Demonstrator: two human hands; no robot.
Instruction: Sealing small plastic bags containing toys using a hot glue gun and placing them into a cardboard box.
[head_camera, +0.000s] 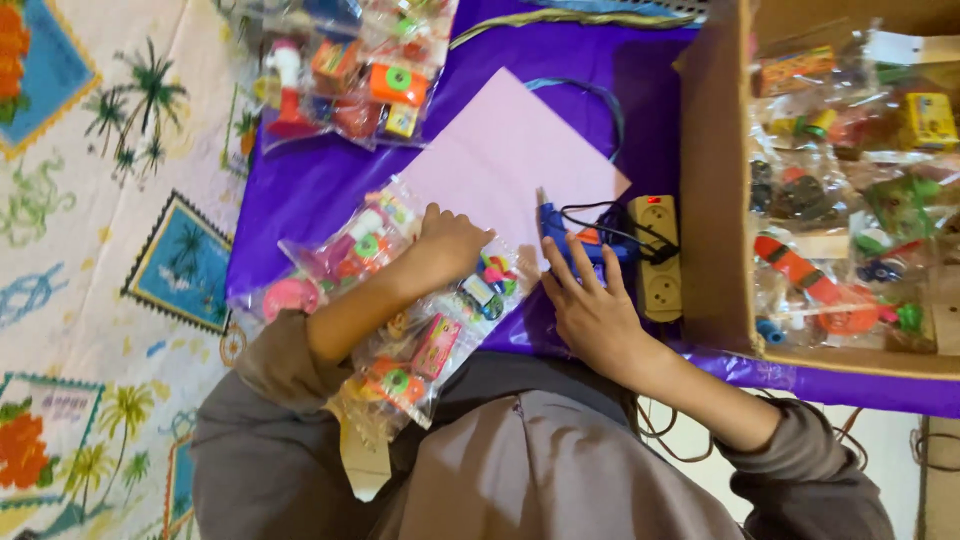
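Surface: purple sheet (320, 180) spread across the middle of the frame, lying over a patterned cloth (90, 200) with palm trees and framed squares that fills the left side.
Viewpoint: looking straight down at a person's 2 bare hands; grey sleeves and a grey garment fill the bottom of the frame.
Left hand (450, 240): centre of the frame, curled into a loose fist, knuckles pressing down on the lower edge of the pink card; whether it pinches anything cannot be told.
Pink card (510, 150): flat rectangle of pale pink, turned at an angle, upper centre on the purple sheet.
Toy packets (400, 300): clear plastic bags of small colourful toys lying under and beside the left forearm, running from centre left down toward the lap.
Right hand (590, 310): just right of centre, fingers spread and flat, fingertips touching the handle of the blue glue gun, not closed around it.
Blue glue gun (575, 238): lying on its side at the lower right edge of the pink card, nozzle pointing up the frame.
Power strip (655, 255): beige, just right of the glue gun, red switch at its top, black cable plugged in.
Cardboard box (715, 200): right side of the frame, open, packed with more bagged toys.
More packets (350, 70): heap of bagged toys at top centre left.
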